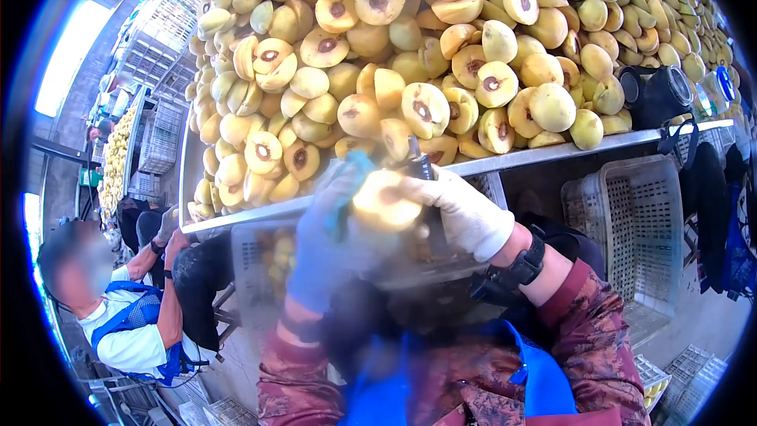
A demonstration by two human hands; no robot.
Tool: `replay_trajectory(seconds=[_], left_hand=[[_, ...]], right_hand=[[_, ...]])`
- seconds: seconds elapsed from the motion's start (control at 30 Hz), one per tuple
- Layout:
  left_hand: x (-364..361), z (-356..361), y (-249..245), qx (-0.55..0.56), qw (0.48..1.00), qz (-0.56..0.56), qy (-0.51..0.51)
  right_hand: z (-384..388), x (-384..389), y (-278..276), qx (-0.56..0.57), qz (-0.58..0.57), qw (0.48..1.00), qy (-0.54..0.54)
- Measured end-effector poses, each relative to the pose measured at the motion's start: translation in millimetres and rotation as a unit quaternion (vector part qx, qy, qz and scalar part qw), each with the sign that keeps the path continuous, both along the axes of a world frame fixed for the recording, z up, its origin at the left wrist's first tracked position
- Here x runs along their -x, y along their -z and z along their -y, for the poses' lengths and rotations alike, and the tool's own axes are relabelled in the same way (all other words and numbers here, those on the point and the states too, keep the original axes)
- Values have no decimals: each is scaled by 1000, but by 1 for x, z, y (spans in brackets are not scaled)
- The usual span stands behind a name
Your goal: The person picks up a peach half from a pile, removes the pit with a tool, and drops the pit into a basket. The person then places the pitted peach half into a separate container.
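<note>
My left hand (335, 217), in a glove with teal at the fingers and smeared by motion, is closed around a halved yellow peach (386, 199). Its cut face is overexposed, so the pit or hollow is hard to make out. My right hand (471, 211) wears a white glove and is closed, its fingertips reaching the peach's right side. A dark-handled tool (424, 166) sticks up from its grip; the working end is too blurred to name. Just beyond both hands, halved yellow peaches (422, 110) with brown centres lie heaped on a metal-edged table (520, 159).
Below the table edge at right stand stacked plastic crates (643, 229). A crate (256, 268) holding yellow pieces sits under the edge at left. A black respirator-like object (658, 95) lies on the table's right. Another person (130, 308) sits at left.
</note>
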State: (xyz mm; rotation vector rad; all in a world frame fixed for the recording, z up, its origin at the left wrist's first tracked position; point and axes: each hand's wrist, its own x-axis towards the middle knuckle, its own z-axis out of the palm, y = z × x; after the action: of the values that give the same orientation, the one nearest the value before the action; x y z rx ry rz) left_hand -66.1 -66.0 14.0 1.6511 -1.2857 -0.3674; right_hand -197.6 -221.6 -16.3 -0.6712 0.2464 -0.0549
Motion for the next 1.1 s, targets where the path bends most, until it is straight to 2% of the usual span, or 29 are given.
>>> replay_trajectory(seconds=[0.07,0.2,0.27,0.33,0.5,0.57,0.63,0.73,0.83,0.93,1.03,1.1], left_hand=[[18,0,4,20,966,-250,-53],[39,4,-6,86,894,-437,-57],[39,3,4,103,900,-417,-68],[34,2,20,132,937,-320,-37],[41,3,33,153,964,-208,-58],[50,8,26,163,955,-238,-75],[54,10,24,170,928,-321,-86],[60,20,34,226,896,-369,-94],[67,22,25,200,899,-373,-112],[65,24,27,218,890,-388,-95],[63,20,34,150,882,-405,-188],[61,23,36,147,881,-412,-180]], right_hand=[[-1,1,-3,-11,9,1000,15],[-8,-3,5,33,-4,998,59],[-4,-3,3,68,-2,997,45],[-2,2,-7,85,-28,996,14],[-8,3,-7,115,-29,991,56],[-9,4,-8,115,-30,991,61],[-9,5,-11,102,-33,992,65],[-7,8,-11,114,-64,990,47],[-8,8,-11,107,-60,990,63],[-11,8,-9,146,-64,983,92],[-17,10,-4,177,-68,977,96],[-17,11,-2,161,-93,980,69]])
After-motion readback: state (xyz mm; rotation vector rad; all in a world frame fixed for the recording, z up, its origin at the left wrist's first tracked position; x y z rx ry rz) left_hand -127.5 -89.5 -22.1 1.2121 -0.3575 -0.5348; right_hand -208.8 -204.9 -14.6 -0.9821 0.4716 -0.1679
